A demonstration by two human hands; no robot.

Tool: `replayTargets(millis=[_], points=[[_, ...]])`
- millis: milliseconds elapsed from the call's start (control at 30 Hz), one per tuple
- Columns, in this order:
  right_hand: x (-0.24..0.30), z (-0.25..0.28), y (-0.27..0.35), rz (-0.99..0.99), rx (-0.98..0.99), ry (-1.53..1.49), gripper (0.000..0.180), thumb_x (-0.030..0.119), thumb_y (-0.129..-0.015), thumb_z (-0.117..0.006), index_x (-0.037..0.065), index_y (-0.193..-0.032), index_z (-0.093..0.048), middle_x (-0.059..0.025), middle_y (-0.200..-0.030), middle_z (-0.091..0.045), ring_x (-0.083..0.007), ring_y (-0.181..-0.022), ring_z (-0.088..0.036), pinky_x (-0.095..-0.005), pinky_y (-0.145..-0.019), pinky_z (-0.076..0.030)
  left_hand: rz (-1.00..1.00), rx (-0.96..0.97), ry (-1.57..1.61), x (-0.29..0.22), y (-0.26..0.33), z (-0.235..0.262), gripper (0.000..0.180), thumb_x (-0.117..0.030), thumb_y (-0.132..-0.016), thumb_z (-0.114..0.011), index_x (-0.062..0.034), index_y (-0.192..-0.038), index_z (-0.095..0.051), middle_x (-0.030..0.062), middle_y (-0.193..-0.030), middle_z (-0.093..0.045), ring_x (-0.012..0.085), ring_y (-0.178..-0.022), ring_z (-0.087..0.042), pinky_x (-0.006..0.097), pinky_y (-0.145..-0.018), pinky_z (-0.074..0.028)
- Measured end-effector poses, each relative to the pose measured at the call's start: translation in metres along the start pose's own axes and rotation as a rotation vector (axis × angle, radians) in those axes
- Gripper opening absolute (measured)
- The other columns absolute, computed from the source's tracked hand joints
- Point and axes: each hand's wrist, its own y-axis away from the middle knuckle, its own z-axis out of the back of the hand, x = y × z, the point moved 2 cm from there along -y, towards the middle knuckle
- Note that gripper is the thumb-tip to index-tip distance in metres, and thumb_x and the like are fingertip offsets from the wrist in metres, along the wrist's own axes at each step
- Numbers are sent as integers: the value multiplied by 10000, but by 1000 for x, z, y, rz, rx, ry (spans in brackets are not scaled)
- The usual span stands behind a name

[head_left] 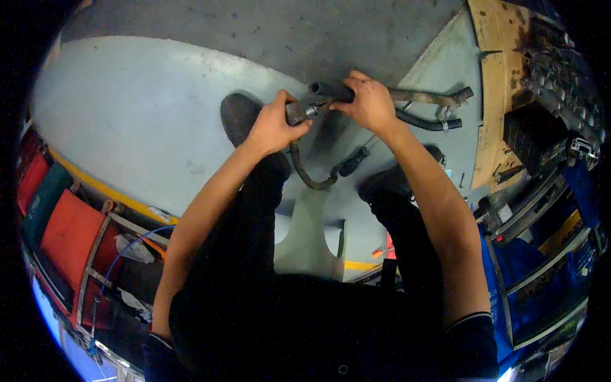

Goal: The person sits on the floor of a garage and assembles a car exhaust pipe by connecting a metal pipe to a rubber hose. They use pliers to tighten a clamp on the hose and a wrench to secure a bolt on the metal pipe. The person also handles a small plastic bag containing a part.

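Between my knees, my left hand (275, 124) is closed around the upper end of a dark curved pipe (305, 175). A shiny metal tip (312, 111) pokes out past the fingers, and the rest of the pipe bends down and right. My right hand (372, 105) has its fingers wrapped round a black rubber hose (328, 90), whose open end points left. On its other side a brownish metal pipe (426, 97) extends right. The hose end and metal tip are close but apart. Below the right hand lies a screwdriver with a black handle (353, 162).
Another black hose (423, 122) with a metal clamp (445, 114) lies at the right. Flattened cardboard (490, 127) borders a pile of dirty metal parts (560, 76). Left stands a red panel (71, 223) behind a metal frame; blue crates (528, 261) stand at right.
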Motion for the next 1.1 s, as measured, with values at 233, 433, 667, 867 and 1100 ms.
replayTargets(millis=[233,433,667,867,1100], points=[[0,-1,2,1,-23,-9,601,449,-753,-873,46,-1173,-725,-102,-1284,-658,-363,-1066,-693,-457,-901,-570,21,-1,-93,-8,0,-4,604,-344,-808,-850,-1,-1178,-518,297,-969,-707,487,-947,-707,513,-815,-565],[6,2,2,-33,22,10,632,462,-733,-879,78,-1212,-730,-71,-1308,-674,-362,-1066,-706,-464,-899,-586,12,-14,-143,-9,-1,-4,599,-335,-802,-847,-8,-1176,-513,296,-955,-707,497,-942,-703,531,-811,-562],[7,4,2,-13,-58,-73,602,434,-716,-891,-2,-1100,-734,-104,-1130,-691,-370,-989,-689,-469,-841,-549,28,7,-207,-22,-6,-3,609,-344,-801,-841,-21,-1191,-502,305,-1004,-706,501,-957,-699,553,-824,-561],[7,3,-3,11,-52,-12,616,430,-704,-898,-31,-1078,-732,-139,-1141,-690,-399,-1008,-681,-476,-874,-549,9,-7,-269,-19,-9,-4,620,-365,-805,-841,-35,-1197,-491,301,-986,-705,516,-944,-690,570,-808,-558],[9,6,-8,-32,-9,-5,632,435,-704,-902,-33,-1096,-737,-151,-1185,-693,-397,-1065,-675,-472,-921,-544,-17,6,-178,-9,-17,-6,626,-361,-813,-846,-35,-1195,-472,299,-983,-700,511,-954,-690,565,-813,-554]])
